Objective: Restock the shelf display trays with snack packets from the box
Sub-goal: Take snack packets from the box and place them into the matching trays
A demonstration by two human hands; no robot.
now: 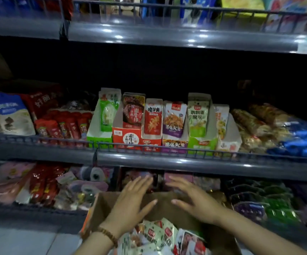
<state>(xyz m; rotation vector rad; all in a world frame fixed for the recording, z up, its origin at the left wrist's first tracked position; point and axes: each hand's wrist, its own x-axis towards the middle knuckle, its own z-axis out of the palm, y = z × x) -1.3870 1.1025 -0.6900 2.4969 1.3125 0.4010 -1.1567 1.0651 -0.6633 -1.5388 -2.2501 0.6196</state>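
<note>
Over the cardboard box at the lower shelf's front edge, the left hand and right hand hovered spread and empty, so the best move seemed to be gathering matching snack packets from its near end for the middle-shelf display trays.

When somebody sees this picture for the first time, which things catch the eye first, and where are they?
The bright display trays of snack packets stand in a row at the centre of the middle shelf. Below, the left hand and right hand spread open above a cardboard box of loose packets at the bottom centre.
</note>
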